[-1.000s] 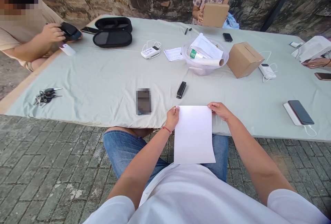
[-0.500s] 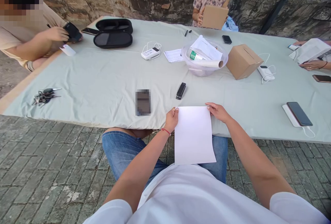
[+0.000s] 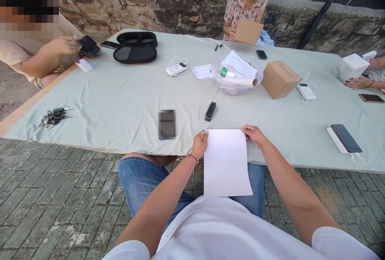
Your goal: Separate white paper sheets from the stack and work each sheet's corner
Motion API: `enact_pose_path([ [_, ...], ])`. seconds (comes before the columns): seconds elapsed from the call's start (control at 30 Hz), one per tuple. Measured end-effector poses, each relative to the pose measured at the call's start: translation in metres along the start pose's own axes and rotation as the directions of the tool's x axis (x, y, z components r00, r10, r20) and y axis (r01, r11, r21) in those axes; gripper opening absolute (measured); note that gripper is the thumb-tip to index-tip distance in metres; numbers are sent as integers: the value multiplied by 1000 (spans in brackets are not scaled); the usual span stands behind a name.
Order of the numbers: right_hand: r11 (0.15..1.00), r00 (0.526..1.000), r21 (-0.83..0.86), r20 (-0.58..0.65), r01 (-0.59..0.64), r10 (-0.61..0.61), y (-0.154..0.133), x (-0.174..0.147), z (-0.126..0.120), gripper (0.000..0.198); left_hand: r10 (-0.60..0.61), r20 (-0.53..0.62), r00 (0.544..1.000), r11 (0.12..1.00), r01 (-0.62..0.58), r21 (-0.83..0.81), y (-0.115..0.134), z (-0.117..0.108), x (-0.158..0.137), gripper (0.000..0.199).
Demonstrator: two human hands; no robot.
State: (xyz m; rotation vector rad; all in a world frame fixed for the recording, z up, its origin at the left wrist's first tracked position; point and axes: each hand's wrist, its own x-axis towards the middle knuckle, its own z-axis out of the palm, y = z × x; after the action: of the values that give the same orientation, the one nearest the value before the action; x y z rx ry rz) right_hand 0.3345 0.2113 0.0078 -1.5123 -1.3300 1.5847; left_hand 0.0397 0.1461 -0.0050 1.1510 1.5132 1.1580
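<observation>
A blank white sheet of paper (image 3: 227,164) hangs over the table's front edge and my lap. My left hand (image 3: 200,144) pinches its upper left corner, thumb on top. At the upper right corner, my right hand (image 3: 253,135) is closed on the paper between thumb and fingers. Just beyond the sheet lies a black stapler (image 3: 210,111). Left of it is a dark, blurred-out flat object (image 3: 167,124). Whether the paper is one sheet or a thin stack, I cannot tell.
On the cloth-covered table (image 3: 120,103) are keys (image 3: 54,117), an open black case (image 3: 135,47), a plastic basin (image 3: 236,88) of papers, a cardboard box (image 3: 279,79) and a phone on a power bank (image 3: 345,138). Three other people sit around it, handling things.
My right fingers have closed more firmly on the paper's corner. The view has tilted up slightly. At the right, a co-worker's white box has turned.
</observation>
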Motion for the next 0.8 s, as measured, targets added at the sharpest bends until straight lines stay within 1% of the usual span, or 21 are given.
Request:
enact_pose_path([
  [0.2,999,999,23,-49,22,-21,4,0,3,33,-114,30,993,981,117,-157,4,1,1,41],
  [0.27,999,998,18,-60,28,-27,4,0,4,33,-137,26,990,973,139,-183,6,1,2,40],
  [0.37,1000,997,-1,-73,27,-27,2,-2,6,35,-138,11,990,976,138,-171,9,2,2,39],
  [0.5,1000,999,18,-35,3,-2,0,-1,5,37,-142,-2,990,976,140,-170,9,2,3,39],
  [0.63,1000,1000,28,-15,-8,9,4,1,4,40,-147,-10,989,967,142,-212,6,2,1,41],
  [0.7,1000,1000,6,-29,0,0,6,0,5,40,-146,-12,989,962,140,-234,5,2,0,42],
  [0.8,998,998,-42,-50,43,-45,6,-4,7,49,-147,-7,989,960,141,-241,3,2,0,42],
])
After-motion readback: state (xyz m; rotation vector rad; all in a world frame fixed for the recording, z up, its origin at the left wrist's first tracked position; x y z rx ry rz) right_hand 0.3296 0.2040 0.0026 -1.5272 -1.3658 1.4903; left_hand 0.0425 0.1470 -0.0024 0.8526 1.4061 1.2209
